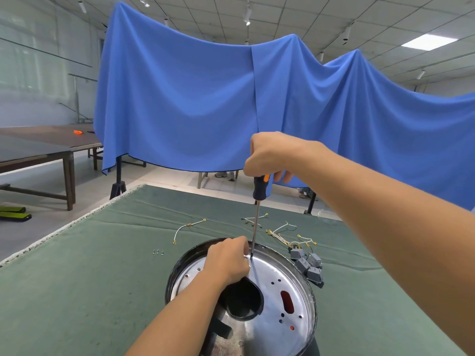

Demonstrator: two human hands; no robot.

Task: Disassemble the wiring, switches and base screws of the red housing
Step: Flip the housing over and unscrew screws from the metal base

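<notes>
At the near edge of the table [108,273], covered in green cloth, stands the round housing [307,286] with a black rim and a shiny metal base plate facing up; red shows only through its oval slot. Right of it, touching the rim, lie grey block-shaped switches [308,265]. Toward the far edge lie loose white wires with brass ring terminals [189,226], and left of the housing three small silver screws [158,252]. Judged from this, wiring and switches are largely out and some screws removed; at least one base screw at the far rim seems left. A long screwdriver with a dark blue and orange handle [254,224] stands almost upright, long axis vertical, tip down on the plate. The right hand [271,156] grips its handle from above; the left hand [227,260], fingers curled, steadies the shaft at the tip.
</notes>
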